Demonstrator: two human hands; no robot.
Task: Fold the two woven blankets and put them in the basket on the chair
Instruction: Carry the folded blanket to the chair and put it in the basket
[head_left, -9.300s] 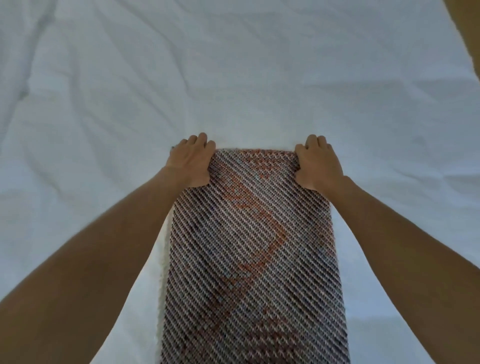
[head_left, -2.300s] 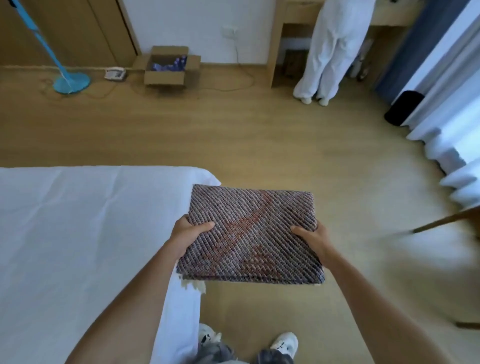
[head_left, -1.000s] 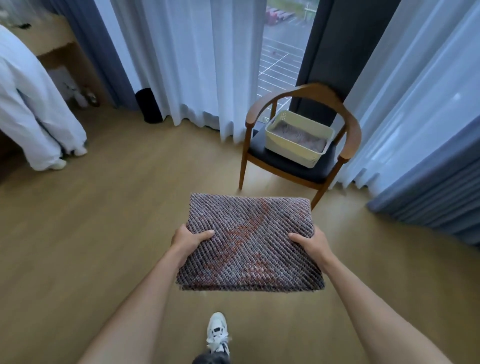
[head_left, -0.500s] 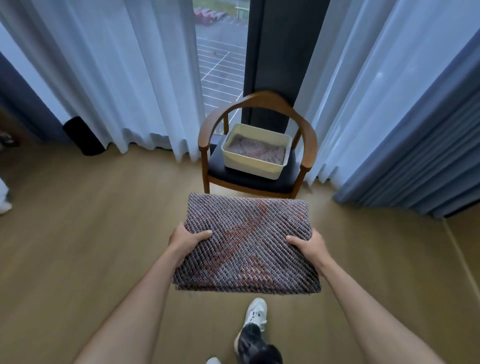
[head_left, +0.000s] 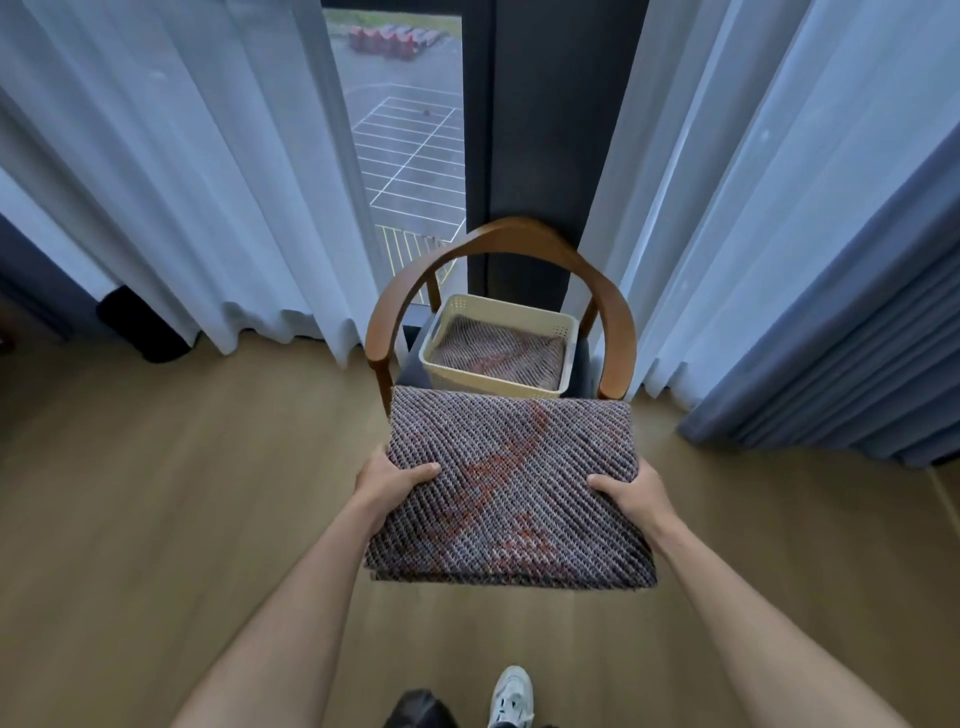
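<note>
The left hand (head_left: 387, 480) and right hand (head_left: 631, 491) each grip a side of the folded woven blanket (head_left: 506, 491), held flat in front of the basket (head_left: 498, 382) on the chair (head_left: 501, 241). It looks soft and floppy, so holding both sides keeps it folded. Another folded blanket (head_left: 498, 351) lies inside the basket.

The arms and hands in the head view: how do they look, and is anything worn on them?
Both forearms are bare up to the frame's bottom edge; no sleeve shows. The left hand and the right hand wear no gloves. No watch, bracelet or ring can be seen. The nails are too small to judge.
</note>
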